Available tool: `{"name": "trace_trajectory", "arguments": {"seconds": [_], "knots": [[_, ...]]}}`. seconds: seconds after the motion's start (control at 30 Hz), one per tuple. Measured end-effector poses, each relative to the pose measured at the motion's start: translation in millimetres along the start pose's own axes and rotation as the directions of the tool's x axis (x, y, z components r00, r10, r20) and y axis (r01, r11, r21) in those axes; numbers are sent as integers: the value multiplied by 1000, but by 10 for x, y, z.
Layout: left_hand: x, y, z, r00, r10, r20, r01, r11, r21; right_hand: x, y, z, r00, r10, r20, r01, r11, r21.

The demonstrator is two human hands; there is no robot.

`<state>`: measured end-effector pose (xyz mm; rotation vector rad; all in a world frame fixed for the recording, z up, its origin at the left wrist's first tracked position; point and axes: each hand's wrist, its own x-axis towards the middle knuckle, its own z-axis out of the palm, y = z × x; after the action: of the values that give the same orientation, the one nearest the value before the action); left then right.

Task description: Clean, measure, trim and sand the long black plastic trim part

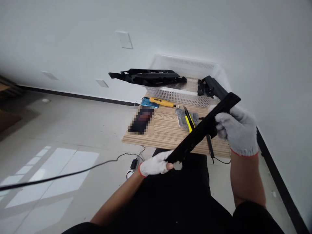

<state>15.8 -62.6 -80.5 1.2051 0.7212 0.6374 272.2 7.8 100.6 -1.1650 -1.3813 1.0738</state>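
Note:
Both my hands wear white knit gloves. A long black plastic strip (195, 135) runs diagonally above the small wooden table (161, 133). My left hand (157, 164) pinches its lower near end. My right hand (235, 128) is wrapped round the strip near its upper far end. Under the strip, on the table, lie a yellow-and-black utility knife (188, 120) and a grey cloth (181, 117). A thin black tool (210, 148) with a cord lies near the table's front right edge.
A white plastic basket (185, 94) at the back of the table holds black plastic parts (146, 77), one jutting out to the left. A yellow screwdriver (162, 102) and a blue item (148, 102) lie before it. A black cable (73, 172) crosses the floor at left. White wall close behind.

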Motion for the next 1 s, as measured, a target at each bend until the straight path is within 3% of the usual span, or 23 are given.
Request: {"name": "trace_trajectory", "arguments": {"seconds": [0.07, 0.13, 0.2, 0.23, 0.27, 0.33, 0.4, 0.43, 0.67, 0.8, 1.0], "knots": [[42, -53, 110, 1000, 0, 12, 0, 1000, -17, -45, -1, 38, 995, -75, -58, 74, 997, -20], [57, -63, 160, 995, 27, -100, -30, 999, -23, -83, 55, 23, 985, -120, -120, 108, 989, -102], [57, -45, 149, 966, 80, -245, -101, 992, -73, -85, 207, -34, 989, -89, -120, 49, 950, -308], [60, -31, 125, 949, 109, -297, -142, 986, -92, -68, 318, -68, 995, -35, -99, -14, 887, -461], [66, -16, 94, 934, 136, -331, -177, 979, -98, -39, 443, -100, 996, 41, -74, -79, 775, -627], [96, 12, 20, 914, 163, -371, -211, 973, -92, 40, 699, -144, 972, 223, -76, -170, 440, -882], [138, 28, -50, 910, 169, -380, -221, 970, -97, 123, 902, -149, 924, 363, -115, -194, 190, -962], [158, 30, -78, 911, 180, -372, -236, 965, -111, 157, 969, -139, 902, 411, -136, -205, 128, -970], [171, 14, -131, 908, 220, -355, -287, 946, -149, 226, 1048, -137, 801, 543, -252, -353, 87, -932], [177, 52, -141, 911, 246, -332, -308, 940, -148, 177, 1112, -214, 767, 597, -235, -353, 87, -932], [242, 68, -242, 913, 262, -313, -307, 946, -102, -54, 1062, -288, 835, 528, -155, -300, 201, -932]]}}
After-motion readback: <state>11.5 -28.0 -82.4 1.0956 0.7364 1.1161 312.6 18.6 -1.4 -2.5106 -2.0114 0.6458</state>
